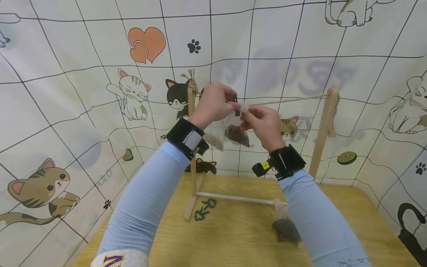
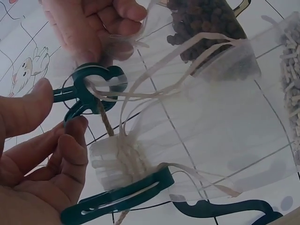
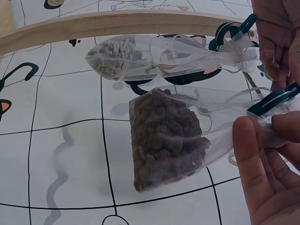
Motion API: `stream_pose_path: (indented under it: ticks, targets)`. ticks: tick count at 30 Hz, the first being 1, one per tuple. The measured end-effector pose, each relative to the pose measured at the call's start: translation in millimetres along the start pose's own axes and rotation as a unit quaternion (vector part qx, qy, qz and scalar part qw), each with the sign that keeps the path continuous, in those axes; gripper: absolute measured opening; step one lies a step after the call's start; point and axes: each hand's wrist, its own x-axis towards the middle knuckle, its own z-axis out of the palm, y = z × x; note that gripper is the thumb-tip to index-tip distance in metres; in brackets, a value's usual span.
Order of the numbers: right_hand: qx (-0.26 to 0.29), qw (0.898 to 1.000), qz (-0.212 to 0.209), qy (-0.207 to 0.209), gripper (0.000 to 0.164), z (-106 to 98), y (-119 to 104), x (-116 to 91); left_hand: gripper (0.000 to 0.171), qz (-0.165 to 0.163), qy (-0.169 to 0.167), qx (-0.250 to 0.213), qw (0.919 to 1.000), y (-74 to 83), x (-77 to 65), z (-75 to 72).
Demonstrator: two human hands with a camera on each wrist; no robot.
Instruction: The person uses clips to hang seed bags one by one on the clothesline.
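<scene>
My left hand [image 1: 213,102] pinches the handles of a green plastic clip [image 2: 89,70] between thumb and fingers. The clip sits at the rope, its curved jaws around the gathered mesh and ribbons. My right hand [image 1: 267,124] holds the gathered neck of a sheer drawstring bag [image 3: 164,138] filled with brown pellets, which hangs below the fingers. Beside it hangs a second sheer bag [image 3: 112,56] with pale stick-like pieces, its bunched neck fastened to the rope by another green clip [image 3: 227,35].
The rope [image 1: 293,99] runs between the wooden posts [image 1: 321,137] of a stand on the wooden table [image 1: 233,230]. Two loose green clips [image 1: 200,214] lie near the stand's left foot. Another mesh bag with grey contents [image 1: 287,230] lies by my right forearm. A cat-print curtain [image 1: 267,29] surrounds the table.
</scene>
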Motion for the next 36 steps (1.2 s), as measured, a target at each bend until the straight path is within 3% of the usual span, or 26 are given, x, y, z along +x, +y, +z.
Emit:
stream_pose_path:
  ticks: [10, 16, 20, 26, 36]
  targets:
    - [-0.024, 0.999, 0.02, -0.017, 0.024, -3.5, -0.1, -1.2, 0.042, -0.026, -0.065, 0.008, 0.9975, 2.4, -1.0, -9.9]
    - [-0.061, 0.997, 0.015, -0.039, 0.022, -7.0, 1.8, -2.1, 0.048, -0.012, -0.083, 0.02, 0.9963, 5.5, -10.2, -19.3]
    - [-0.09, 0.994, 0.016, -0.056, 0.021, -11.6, 3.1, -3.3, 0.042, 0.012, -0.048, 0.025, 0.9985, 9.8, -25.9, -26.0]
    - [-0.152, 0.983, 0.03, -0.098, 0.023, -22.6, 1.3, -5.9, 0.034, 0.08, 0.043, 0.011, 0.9958, 8.3, -58.3, -31.9]
    - [-0.233, 0.964, 0.038, -0.126, 0.032, -49.1, -13.5, -21.2, 0.033, 0.152, 0.132, 0.003, 0.9795, -28.7, -100.2, -15.3]
